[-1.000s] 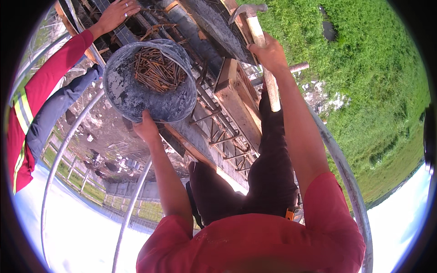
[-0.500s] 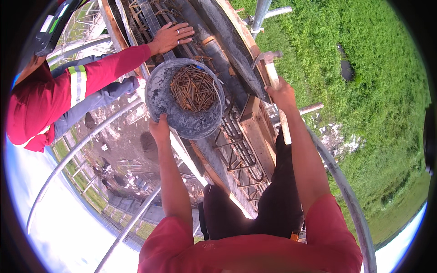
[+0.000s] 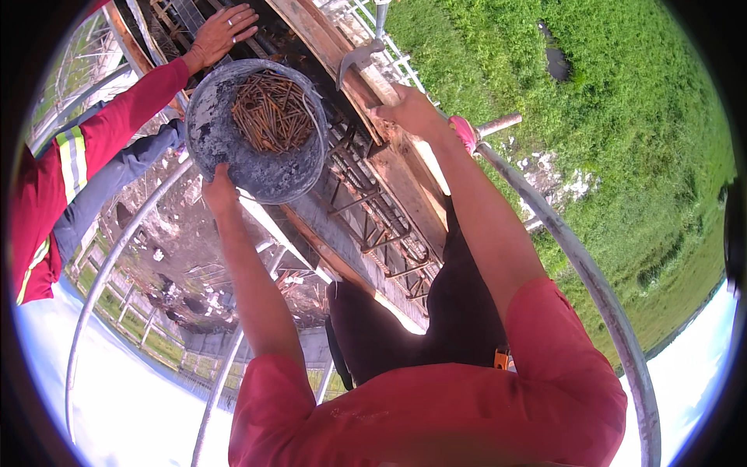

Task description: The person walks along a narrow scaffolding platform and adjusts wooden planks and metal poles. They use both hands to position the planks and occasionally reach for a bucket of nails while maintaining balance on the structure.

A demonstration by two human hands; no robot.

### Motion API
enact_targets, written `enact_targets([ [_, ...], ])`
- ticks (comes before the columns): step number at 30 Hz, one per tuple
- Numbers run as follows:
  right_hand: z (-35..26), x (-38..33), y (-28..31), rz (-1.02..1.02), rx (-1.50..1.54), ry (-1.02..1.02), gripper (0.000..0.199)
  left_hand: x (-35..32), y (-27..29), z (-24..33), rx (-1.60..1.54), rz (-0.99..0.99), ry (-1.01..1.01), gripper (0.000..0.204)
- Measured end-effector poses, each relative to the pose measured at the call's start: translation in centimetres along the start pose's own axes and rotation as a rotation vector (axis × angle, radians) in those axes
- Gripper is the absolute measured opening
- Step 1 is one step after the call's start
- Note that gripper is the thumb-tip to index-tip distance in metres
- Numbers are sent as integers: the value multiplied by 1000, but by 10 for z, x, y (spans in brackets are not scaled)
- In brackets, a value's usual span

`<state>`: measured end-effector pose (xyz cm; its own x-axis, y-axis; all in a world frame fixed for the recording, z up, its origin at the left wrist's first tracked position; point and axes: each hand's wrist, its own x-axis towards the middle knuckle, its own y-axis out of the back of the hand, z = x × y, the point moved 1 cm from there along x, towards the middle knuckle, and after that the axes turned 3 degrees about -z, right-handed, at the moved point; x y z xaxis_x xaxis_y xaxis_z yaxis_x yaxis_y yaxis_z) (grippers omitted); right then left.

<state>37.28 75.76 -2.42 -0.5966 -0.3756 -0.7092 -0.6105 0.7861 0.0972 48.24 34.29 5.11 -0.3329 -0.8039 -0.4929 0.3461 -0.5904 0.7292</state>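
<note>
My left hand (image 3: 221,189) is closed on the near rim of a round, grey-stained bucket (image 3: 208,128). Brown, rusty nails (image 3: 272,113) lie heaped toward its right side. The bucket is tilted so that its inside faces me, above a steel reinforcement cage (image 3: 366,204). In my right hand (image 3: 411,114) is a claw hammer (image 3: 379,84), gripped by its pale wooden handle. The hammer's metal head points away from me, over the timber formwork's edge. Beyond the bucket, a co-worker's hand (image 3: 223,35) with a ring rests on the formwork, fingers spread.
Timber formwork boards (image 3: 401,163) flank the cage, which runs between my legs. A scaffold pipe (image 3: 580,261) curves past my right side, with grass (image 3: 622,124) far below. On the left are another scaffold pipe (image 3: 117,241), debris-strewn ground (image 3: 183,265) and the co-worker's red sleeve (image 3: 117,124).
The whole view has shifted, so the bucket and both my hands appear farther up and left. The hammer now sits over the boards' edge. Both grips are unchanged.
</note>
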Motion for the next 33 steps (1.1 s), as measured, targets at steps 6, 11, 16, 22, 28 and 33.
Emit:
enact_targets([
  [6,12,11,-7,-122,337,-57,61,-8,-2,6,-20,71,-10,51],
  [11,27,27,-24,-93,311,-31,47,-26,-3,9,8,68,3,50],
  [16,37,25,-23,-103,400,-6,41,-38,-9,16,-35,72,-53,54],
  [22,58,26,-6,-22,596,-123,37,-48,0,9,-68,11,-15,75],
  [28,128,6,53,169,527,-253,37,-45,4,2,-24,34,16,75],
  [33,194,-35,100,309,527,-330,25,-54,12,-2,-12,-26,31,72],
])
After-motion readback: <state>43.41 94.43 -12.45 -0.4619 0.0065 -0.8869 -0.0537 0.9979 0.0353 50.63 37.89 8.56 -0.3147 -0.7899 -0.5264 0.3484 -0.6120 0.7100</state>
